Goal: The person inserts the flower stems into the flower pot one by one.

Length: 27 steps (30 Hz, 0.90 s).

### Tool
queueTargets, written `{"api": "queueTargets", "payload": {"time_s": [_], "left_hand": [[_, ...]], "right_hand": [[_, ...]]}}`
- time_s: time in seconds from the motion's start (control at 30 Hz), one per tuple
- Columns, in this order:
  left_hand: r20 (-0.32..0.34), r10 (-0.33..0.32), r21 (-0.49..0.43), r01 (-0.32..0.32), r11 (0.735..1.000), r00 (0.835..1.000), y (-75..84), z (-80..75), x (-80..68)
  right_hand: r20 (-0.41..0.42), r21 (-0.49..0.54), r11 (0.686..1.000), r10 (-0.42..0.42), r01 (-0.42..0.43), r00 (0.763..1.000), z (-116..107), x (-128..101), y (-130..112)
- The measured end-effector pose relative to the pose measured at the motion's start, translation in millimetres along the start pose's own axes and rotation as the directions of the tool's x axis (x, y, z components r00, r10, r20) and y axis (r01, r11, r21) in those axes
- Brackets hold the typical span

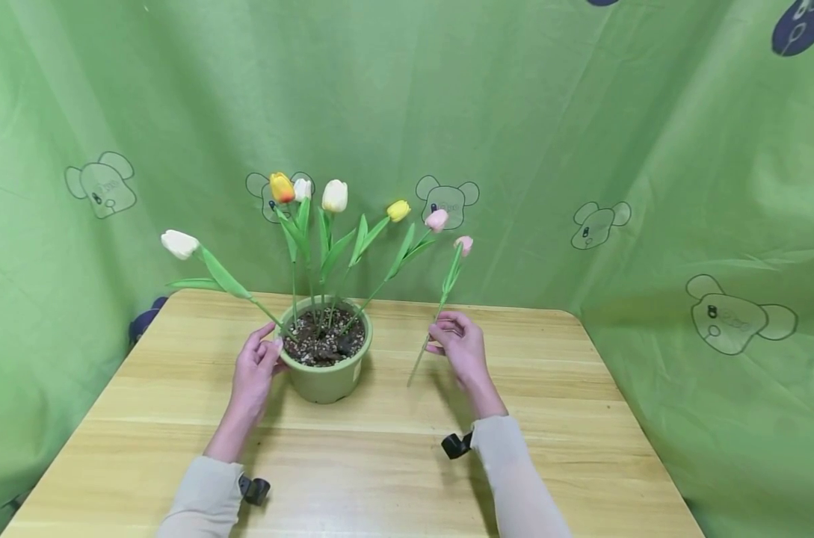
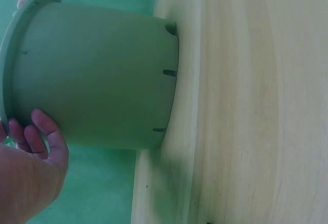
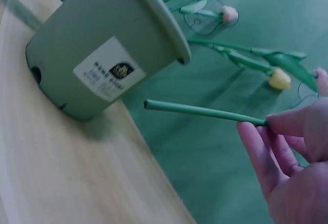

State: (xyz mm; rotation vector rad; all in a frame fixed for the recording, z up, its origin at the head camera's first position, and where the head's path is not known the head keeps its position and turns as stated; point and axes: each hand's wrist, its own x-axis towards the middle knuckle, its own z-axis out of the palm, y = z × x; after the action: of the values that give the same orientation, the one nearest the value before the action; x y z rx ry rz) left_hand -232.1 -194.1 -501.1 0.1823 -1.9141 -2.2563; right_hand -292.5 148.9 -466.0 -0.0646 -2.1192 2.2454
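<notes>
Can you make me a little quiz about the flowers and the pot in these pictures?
1. True or false: the right hand pinches the stem of a pink tulip that is out of the green pot.
2. Which hand touches the pot's rim?
A. the left hand
B. the right hand
C. neither
3. Fill in: the pot stands on a wooden ____.

Key:
1. True. The stem's lower end hangs free above the wood, beside the pot.
2. A. Its fingers rest on the rim and side.
3. table
</notes>
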Motion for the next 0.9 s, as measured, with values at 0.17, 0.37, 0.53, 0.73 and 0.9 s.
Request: {"api": "queueTargets", "payload": {"time_s": [0.17,0.37,0.53,0.73,0.9], "left_hand": [[0.004,0.004,-0.005,-0.004,1.000,1.000,-0.4,0.5,0.0],[0.002,0.004,-0.003,-0.004,1.000,1.000,-0.9,0.5,-0.2],[-0.003,0.008,-0.003,-0.008,1.000,1.000,-1.2,0.1,-0.1],[-0.007,0.005,0.001,-0.005,1.000,1.000,-0.8,0.3,0.0],[-0.007,0.001,0.000,-0.001,1.000,1.000,-0.9,0.2,-0.6]], "right_hand": [[-0.008,0.041,0.997,-0.065,0.065,0.998,5.6,-4.4,-11.6],[-0.021,0.091,0.989,-0.111,0.113,0.994,13.8,-9.0,-22.1],[-0.024,0.153,0.973,-0.172,0.174,0.985,25.3,-12.8,-29.6],[-0.008,0.206,0.948,-0.247,0.243,0.969,46.2,-18.9,-38.0],[0.007,0.221,0.937,-0.279,0.271,0.960,63.1,-22.1,-41.5]]}}
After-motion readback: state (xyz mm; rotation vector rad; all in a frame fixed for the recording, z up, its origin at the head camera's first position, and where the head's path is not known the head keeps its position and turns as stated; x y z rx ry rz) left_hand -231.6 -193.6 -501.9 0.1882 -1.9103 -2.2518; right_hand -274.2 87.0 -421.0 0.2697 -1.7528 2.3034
